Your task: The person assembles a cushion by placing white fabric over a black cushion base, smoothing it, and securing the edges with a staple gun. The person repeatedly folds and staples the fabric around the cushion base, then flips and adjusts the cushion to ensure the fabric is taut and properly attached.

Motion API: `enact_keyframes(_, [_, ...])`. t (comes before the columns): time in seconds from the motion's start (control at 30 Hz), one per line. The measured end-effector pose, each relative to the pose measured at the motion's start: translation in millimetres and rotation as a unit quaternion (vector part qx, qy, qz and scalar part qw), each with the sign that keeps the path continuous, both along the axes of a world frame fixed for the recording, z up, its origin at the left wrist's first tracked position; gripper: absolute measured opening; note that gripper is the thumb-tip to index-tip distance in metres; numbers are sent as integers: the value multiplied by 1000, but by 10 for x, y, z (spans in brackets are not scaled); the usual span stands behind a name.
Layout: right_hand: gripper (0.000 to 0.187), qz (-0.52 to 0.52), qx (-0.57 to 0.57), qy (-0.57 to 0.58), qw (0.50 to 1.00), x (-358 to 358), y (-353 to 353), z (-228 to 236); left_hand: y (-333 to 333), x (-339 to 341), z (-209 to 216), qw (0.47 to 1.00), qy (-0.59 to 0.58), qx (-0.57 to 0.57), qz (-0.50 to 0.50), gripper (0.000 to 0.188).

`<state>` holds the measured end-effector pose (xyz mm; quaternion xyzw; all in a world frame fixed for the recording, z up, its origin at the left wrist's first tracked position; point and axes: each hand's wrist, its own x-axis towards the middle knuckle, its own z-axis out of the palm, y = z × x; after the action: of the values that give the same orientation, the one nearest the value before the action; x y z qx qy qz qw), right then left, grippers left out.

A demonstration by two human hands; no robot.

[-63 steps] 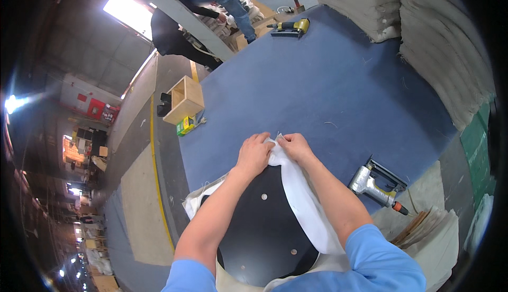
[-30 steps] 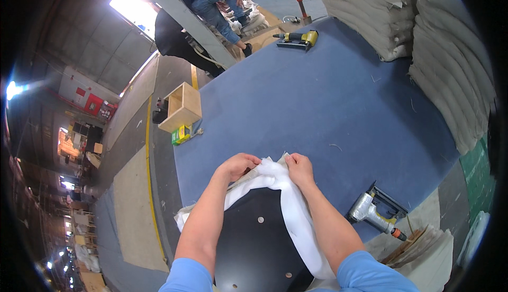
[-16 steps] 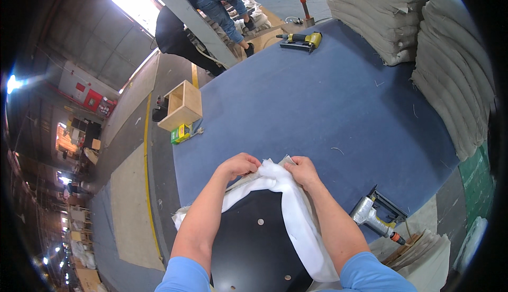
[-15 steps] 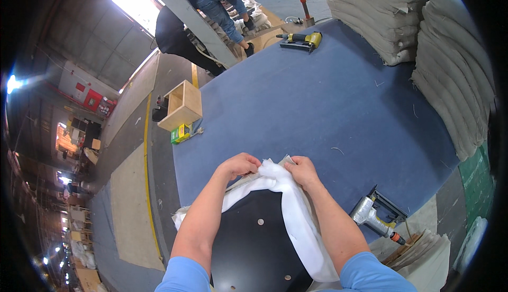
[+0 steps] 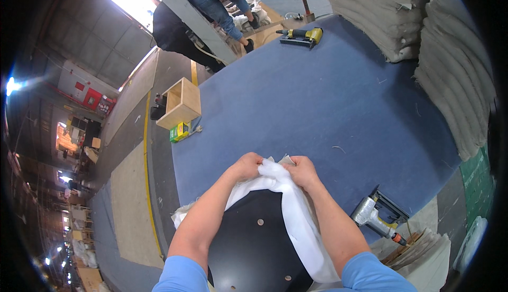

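The black board [image 5: 251, 239] lay right in front of you at the near side of the blue table [image 5: 328, 106], its lower end cut off; three round holes counted in the visible face. One band of white padding [image 5: 299, 223] ran along its far rim and sides, bunched at the tip, with one pale cloth [image 5: 287, 159] poking out beyond. Your left hand [image 5: 247, 167] was curled nearly closed, gripping the padding left of the tip, fingertips partly hidden. Your right hand [image 5: 302, 172] was closed in a pinch on the cloth and padding. Risk, judged: uneven pull between two hands could skew the band or leave a lump at the tip; a loose pinch could let the ragged edge slip. Your right forearm, swinging outward, could knock the silver staple gun [image 5: 370, 212]. Outward count: two staple guns, the second a yellow staple gun [image 5: 312, 37] at the far edge; one wooden box [image 5: 190, 100]; one green-and-yellow carton [image 5: 179, 132] beside it; two grey cloth stacks [image 5: 378, 19]; two other people [image 5: 217, 1].
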<state>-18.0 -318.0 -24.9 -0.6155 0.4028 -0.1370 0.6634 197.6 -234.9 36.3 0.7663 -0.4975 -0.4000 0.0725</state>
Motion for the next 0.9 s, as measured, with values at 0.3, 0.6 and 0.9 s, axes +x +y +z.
enact_keyframes(0.3, [26,-199,-115,29,973,48,456,32,65,-286,-108,985,-50,-166,16,24])
enact_keyframes(0.6, [8,-308,-121,-137,934,-9,536,-67,151,-516,-107,923,-104,-372,-10,31])
enact_keyframes(0.9, [8,-211,-248,-242,914,-158,519,27,294,-328,54,950,201,-226,76,11])
